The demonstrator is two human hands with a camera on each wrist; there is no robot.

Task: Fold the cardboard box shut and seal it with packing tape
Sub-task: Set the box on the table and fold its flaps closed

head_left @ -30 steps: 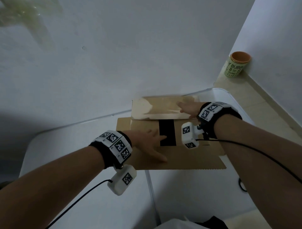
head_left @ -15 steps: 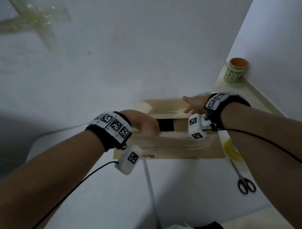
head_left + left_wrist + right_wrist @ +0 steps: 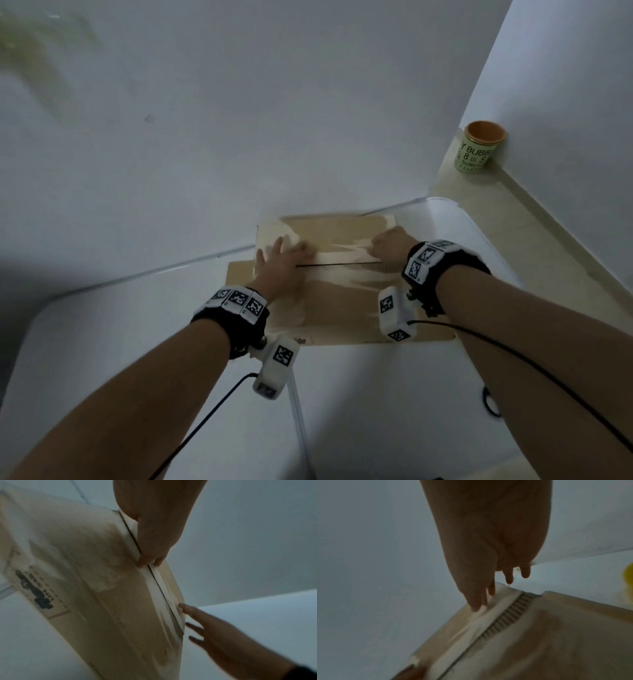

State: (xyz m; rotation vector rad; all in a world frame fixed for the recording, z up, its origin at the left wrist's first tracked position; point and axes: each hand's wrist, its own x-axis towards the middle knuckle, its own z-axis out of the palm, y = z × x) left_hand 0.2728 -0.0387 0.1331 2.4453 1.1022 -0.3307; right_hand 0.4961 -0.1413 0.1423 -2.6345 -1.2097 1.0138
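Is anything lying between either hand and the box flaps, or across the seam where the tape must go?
Nothing visible. The left hand and right hand press directly on the cardboard box flaps, and the seam between them is bare; no tape on it yet.

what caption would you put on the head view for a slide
Both hands, left hand and right hand, press the cardboard box flaps flat on a white table, seam nearly closed, not yet taped.

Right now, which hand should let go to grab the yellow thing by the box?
Probably the right hand: the yellow thing sits on its side of the box, while the left hand lies flat over the seam, pressing it shut.
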